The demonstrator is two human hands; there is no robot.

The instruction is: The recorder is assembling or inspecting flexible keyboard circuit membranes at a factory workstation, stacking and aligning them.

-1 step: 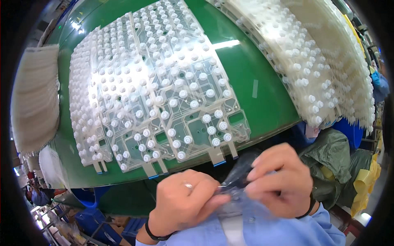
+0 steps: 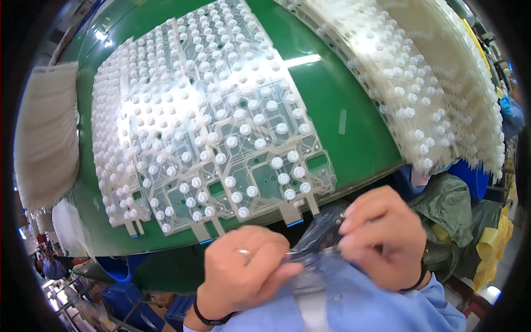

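Observation:
In front of my body, below the table's near edge, a thin see-through plastic bag (image 2: 319, 231) is stretched between my hands. My left hand (image 2: 243, 268) is closed, its thumb and curled fingers pinching the bag's left side. On the other side my right hand (image 2: 384, 238) grips the bag with thumb and fingertips; its fingers are slightly blurred. Just beyond lie several overlapping clear keyboard membrane sheets (image 2: 251, 160) with rows of white rubber domes. Their flat tails with blue ends hang past the table edge near my left hand.
The green table (image 2: 359, 149) has a curved near edge. A fanned stack of domed membrane sheets (image 2: 409, 99) lies at the right, and a pale stack of sheets (image 2: 47, 133) at the left. Dark green plastic bags (image 2: 445, 205) and a blue bin (image 2: 475, 180) stand lower right.
My hands have moved slightly apart, the left one leftward and the right one a little up and right. More of the plastic bag shows between them. The membrane sheets lie as before.

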